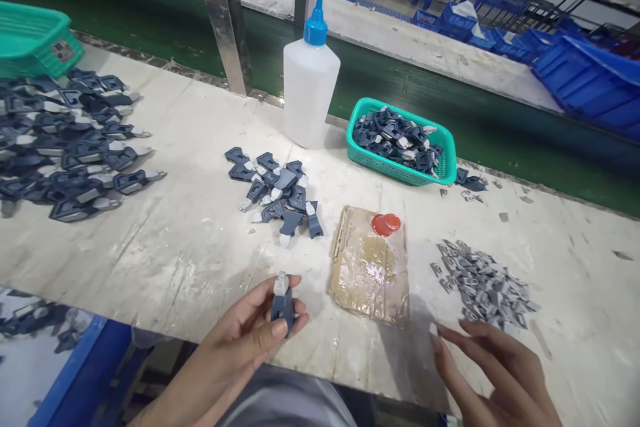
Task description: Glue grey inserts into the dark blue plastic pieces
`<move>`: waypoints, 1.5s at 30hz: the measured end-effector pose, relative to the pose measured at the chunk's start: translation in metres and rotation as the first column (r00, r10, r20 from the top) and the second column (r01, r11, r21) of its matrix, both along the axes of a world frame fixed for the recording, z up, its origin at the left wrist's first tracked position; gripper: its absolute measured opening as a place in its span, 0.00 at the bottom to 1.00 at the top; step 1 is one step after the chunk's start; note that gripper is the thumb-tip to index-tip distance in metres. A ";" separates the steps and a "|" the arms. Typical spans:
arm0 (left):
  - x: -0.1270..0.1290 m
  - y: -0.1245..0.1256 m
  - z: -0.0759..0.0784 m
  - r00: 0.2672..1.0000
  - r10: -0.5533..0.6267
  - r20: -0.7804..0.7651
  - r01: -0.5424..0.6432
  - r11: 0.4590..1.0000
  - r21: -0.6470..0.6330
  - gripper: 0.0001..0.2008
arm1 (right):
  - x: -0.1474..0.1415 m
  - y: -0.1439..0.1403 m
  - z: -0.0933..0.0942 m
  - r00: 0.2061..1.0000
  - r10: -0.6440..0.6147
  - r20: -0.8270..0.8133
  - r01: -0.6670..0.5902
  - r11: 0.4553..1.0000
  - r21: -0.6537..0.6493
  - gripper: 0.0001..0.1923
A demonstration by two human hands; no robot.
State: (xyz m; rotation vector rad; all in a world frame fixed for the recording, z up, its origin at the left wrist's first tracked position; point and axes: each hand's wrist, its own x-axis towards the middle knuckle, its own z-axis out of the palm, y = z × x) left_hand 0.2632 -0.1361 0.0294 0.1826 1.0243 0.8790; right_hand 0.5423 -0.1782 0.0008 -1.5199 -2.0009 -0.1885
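My left hand (260, 330) is closed around a dark blue plastic part (284, 307) with a light grey tip pointing up. My right hand (493, 367) hovers low on the right, thumb and forefinger pinched on a small pale piece (433, 329), mostly hidden by the fingertips. Just beyond that hand lies a pile of small grey pieces (487, 287). Between the hands sits a brown cardboard pad (367, 280), coated in something wet and glossy, with a red blob (386, 224) at its top. A loose group of blue parts (287, 190) lies past my left hand.
A white bottle (311, 87) with a blue nozzle stands at the back. Right of it, a green basket (400, 175) holds more blue parts. A large heap of them (75, 140) covers the left, near another green basket (35, 47). A blue bin (75, 373) stands below the table edge.
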 end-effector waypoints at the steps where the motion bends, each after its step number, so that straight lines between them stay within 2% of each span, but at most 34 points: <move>1: -0.001 0.000 -0.001 1.000 -0.006 -0.014 0.007 1.000 0.023 0.16 | -0.007 0.010 0.003 0.997 -0.060 -0.045 0.062 0.997 0.039 0.09; 4: -0.002 0.001 -0.004 0.999 -0.043 -0.030 0.047 0.992 0.117 0.09 | -0.026 0.039 0.006 0.999 -0.045 -0.023 0.046 0.998 0.052 0.07; 6: -0.004 0.001 -0.004 0.996 -0.072 -0.052 0.080 0.983 0.166 0.08 | -0.034 0.054 0.005 1.000 -0.008 0.005 0.007 0.999 0.031 0.05; 13: -0.013 -0.007 -0.009 0.978 -0.139 -0.154 0.160 0.978 0.136 0.22 | -0.040 0.074 -0.004 0.999 0.022 0.041 -0.022 1.000 -0.001 0.04; 16: -0.012 -0.008 -0.010 0.961 -0.118 -0.250 0.152 0.981 0.123 0.24 | -0.038 0.075 -0.005 0.998 0.026 0.058 -0.026 1.000 -0.010 0.04; 20: -0.009 -0.007 -0.008 0.924 -0.035 -0.382 0.105 0.981 0.164 0.19 | -0.035 0.077 -0.005 0.996 0.036 0.080 -0.035 0.999 -0.014 0.05; 25: -0.011 -0.006 -0.008 0.914 0.035 -0.404 0.057 0.975 0.213 0.16 | -0.035 0.079 -0.003 0.992 0.066 0.111 -0.064 0.998 -0.021 0.05; 28: -0.012 -0.007 -0.012 0.942 0.056 -0.332 0.033 0.966 0.256 0.16 | -0.035 0.079 -0.002 0.990 0.071 0.120 -0.069 0.997 -0.017 0.05; 31: -0.010 -0.009 -0.017 0.959 0.130 -0.251 -0.054 0.956 0.289 0.10 | -0.035 0.079 -0.002 0.989 0.070 0.129 -0.068 0.998 -0.018 0.05; 34: -0.010 -0.010 -0.016 0.969 0.162 -0.189 -0.102 0.951 0.292 0.10 | -0.035 0.080 -0.003 0.988 0.071 0.139 -0.068 0.997 -0.025 0.04; 39: -0.015 -0.005 -0.006 0.990 0.108 0.094 -0.114 0.992 0.061 0.06 | -0.034 0.076 0.011 0.991 0.050 0.124 -0.052 0.999 0.009 0.06; 42: -0.018 -0.001 -0.004 0.955 0.157 0.250 -0.165 0.986 0.014 0.08 | -0.035 0.069 0.028 0.995 -0.034 0.091 0.028 0.998 0.063 0.07; 45: -0.018 0.000 -0.005 0.917 0.256 0.308 -0.250 0.966 -0.057 0.06 | -0.037 0.063 0.034 0.992 -0.126 0.026 0.121 0.983 0.139 0.10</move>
